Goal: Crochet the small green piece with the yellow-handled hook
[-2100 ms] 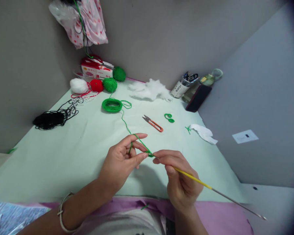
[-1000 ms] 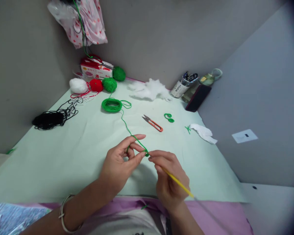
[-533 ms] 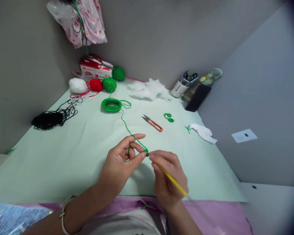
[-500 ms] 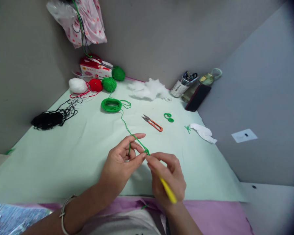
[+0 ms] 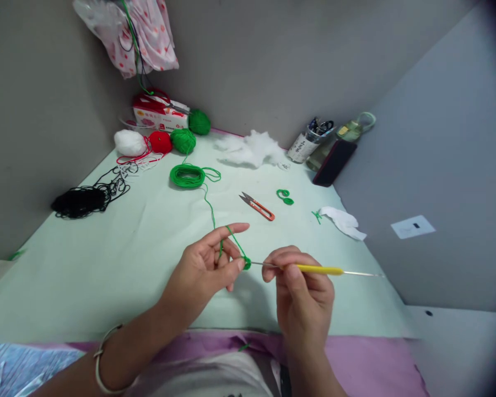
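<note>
Between thumb and fingers my left hand (image 5: 209,262) pinches a small green crochet piece (image 5: 247,263). Green yarn (image 5: 236,241) runs from the piece over my raised left index finger and back to a green yarn coil (image 5: 187,176). My right hand (image 5: 303,292) grips a crochet hook (image 5: 320,269) by its yellow handle, held nearly level. The hook's thin metal shaft reaches left to the green piece; its tip is hidden there. A second metal end sticks out to the right of the handle.
Orange thread snips (image 5: 258,207) lie beyond my hands, with a small green crocheted bit (image 5: 285,197) to their right. White stuffing (image 5: 252,150), a pen cup (image 5: 303,146) and a phone (image 5: 334,164) are farther back. Black yarn (image 5: 82,202) and a white yarn ball (image 5: 130,143) are at left.
My right hand has moved right and turned, bringing the crochet hook from a steep slant to nearly level. Its shaft now shows between the hand and the green piece. My left hand keeps its pinch.
</note>
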`<state>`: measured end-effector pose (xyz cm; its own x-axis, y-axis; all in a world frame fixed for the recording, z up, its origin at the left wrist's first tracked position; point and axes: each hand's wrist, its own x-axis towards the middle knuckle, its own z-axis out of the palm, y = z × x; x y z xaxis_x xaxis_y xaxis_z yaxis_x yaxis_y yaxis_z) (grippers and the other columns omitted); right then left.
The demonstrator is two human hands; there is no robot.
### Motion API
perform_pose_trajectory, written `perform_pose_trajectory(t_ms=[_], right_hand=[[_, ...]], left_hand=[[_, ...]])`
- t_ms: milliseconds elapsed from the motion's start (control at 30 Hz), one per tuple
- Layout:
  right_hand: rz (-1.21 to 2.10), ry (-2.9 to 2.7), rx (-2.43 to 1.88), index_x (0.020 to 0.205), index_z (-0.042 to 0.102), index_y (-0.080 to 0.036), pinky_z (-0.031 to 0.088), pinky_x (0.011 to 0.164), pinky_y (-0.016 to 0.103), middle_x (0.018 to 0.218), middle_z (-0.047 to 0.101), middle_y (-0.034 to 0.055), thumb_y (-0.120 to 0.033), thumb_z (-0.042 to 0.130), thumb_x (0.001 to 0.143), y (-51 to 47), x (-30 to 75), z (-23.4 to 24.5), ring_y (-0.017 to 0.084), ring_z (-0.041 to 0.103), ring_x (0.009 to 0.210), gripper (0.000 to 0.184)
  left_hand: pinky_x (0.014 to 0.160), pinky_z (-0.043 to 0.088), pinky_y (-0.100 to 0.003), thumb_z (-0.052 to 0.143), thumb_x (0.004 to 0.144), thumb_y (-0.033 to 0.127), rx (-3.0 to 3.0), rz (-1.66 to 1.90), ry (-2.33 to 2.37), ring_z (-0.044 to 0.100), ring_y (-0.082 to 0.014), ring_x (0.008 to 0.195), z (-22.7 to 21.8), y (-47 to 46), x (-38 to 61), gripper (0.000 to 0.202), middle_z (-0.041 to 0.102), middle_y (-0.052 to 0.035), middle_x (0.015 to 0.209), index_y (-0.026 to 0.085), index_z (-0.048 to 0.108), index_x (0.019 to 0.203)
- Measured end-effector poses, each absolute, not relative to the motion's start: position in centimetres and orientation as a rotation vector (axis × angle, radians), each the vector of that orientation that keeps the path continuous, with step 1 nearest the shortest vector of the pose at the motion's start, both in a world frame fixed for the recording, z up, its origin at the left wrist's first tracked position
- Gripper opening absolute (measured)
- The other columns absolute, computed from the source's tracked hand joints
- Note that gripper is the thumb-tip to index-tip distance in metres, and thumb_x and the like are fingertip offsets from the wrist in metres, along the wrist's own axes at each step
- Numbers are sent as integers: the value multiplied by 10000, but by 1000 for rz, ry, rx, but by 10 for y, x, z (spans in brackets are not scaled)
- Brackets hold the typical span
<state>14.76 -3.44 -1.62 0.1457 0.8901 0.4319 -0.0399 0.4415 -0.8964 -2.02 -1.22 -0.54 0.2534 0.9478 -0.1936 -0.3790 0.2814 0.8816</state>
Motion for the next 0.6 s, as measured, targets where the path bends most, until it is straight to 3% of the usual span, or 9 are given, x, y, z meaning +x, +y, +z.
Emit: perform_pose_trajectory(t_ms=[200, 300, 433, 500, 600], right_hand=[[817, -1283, -910, 1030, 827, -287, 600, 769, 313, 943, 782, 38, -175, 661, 1023, -32, 143, -24, 185, 726, 933, 200], [767, -1348, -930, 1043, 839, -293, 586, 740, 290, 939, 767, 31, -178, 680, 1016, -34, 144, -24, 164, 704, 894, 198], [785, -1334, -901, 1072, 843, -299, 587, 734, 287, 956, 750, 37, -216, 687, 1022, -36, 145, -23, 159, 693, 883, 183], [847, -1291, -865, 1053, 844, -294, 593, 723, 281, 927, 739, 32, -242, 691, 1024, -35, 146, -21, 153, 699, 852, 164], [980, -1144, -812, 993, 844, -279, 590, 640, 254, 856, 721, 15, -294, 700, 1021, -31, 149, -15, 124, 695, 709, 147]], left_hand=[[554, 518, -189, 884, 787, 259, 785, 1009, 827, 494, -52, 570, -8, -13, -12, 466, 612, 49, 792, 185, 773, 1233], [517, 498, -176, 935, 758, 286, 734, 1016, 803, 501, -58, 590, -7, -11, -13, 620, 669, 25, 858, 171, 723, 1329], [485, 485, -170, 951, 761, 289, 662, 958, 710, 592, -120, 692, -3, -7, -15, 852, 684, 9, 805, 121, 573, 1506], [477, 472, -162, 949, 771, 273, 639, 909, 647, 612, -131, 720, -2, -6, -18, 860, 704, -14, 819, 109, 557, 1518], [455, 421, -145, 932, 797, 244, 582, 847, 555, 516, -52, 571, -4, -5, -22, 701, 710, -10, 851, 142, 655, 1433]])
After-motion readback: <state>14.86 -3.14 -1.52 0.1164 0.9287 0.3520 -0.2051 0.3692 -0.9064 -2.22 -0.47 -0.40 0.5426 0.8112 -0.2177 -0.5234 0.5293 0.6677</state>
